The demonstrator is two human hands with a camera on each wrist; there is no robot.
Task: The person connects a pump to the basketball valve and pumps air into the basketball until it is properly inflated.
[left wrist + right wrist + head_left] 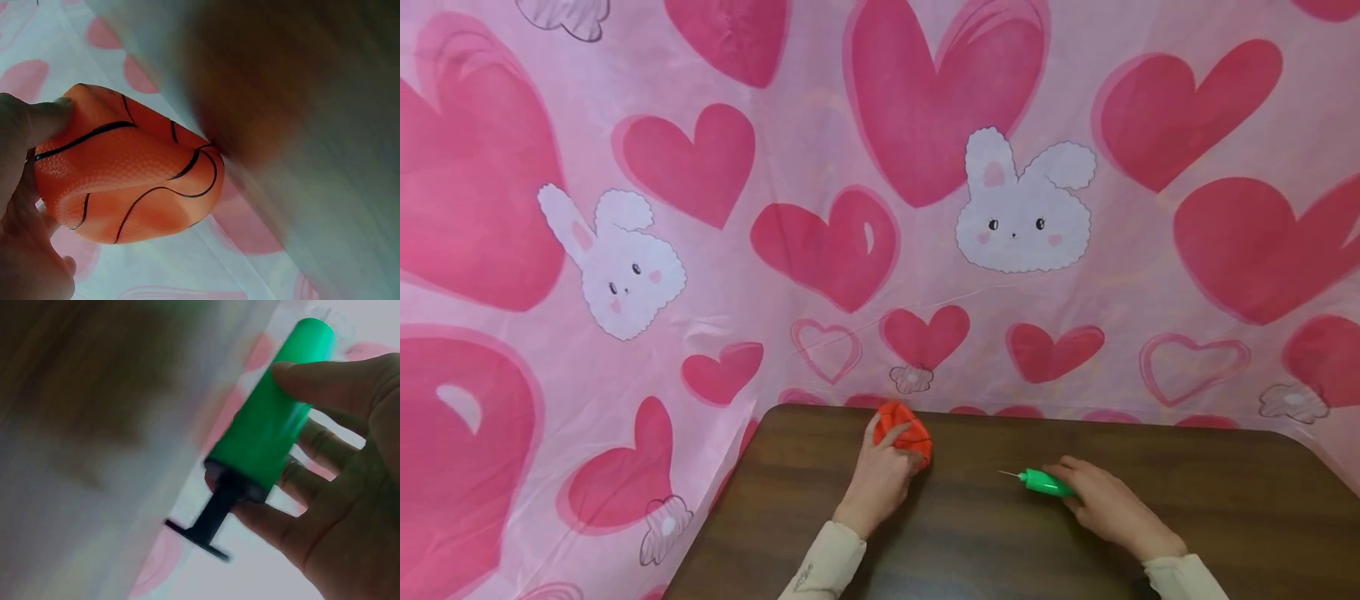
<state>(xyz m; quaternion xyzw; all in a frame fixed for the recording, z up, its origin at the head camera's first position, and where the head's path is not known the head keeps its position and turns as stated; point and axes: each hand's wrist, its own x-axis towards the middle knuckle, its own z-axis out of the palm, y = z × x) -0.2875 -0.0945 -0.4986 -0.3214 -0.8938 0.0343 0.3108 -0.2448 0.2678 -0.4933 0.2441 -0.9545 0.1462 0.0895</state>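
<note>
My left hand point(880, 479) grips a deflated orange basketball point(904, 433) near the table's far edge. In the left wrist view the ball point(137, 181) is dented and creased, with black lines, and the thumb presses its side. To the right, my right hand point(1108, 504) holds a small green hand pump point(1047, 482), whose thin metal needle points left toward the ball. Thumb and fingers wrap the pump's green barrel point(275, 419) in the right wrist view. Its black T-shaped handle point(209, 519) sticks out at the lower end. Ball and needle are apart.
A dark brown wooden table point(970, 542) with rounded corners lies under both hands. Behind it and along its left side hangs a pink cloth point(925, 275) printed with hearts and white rabbits.
</note>
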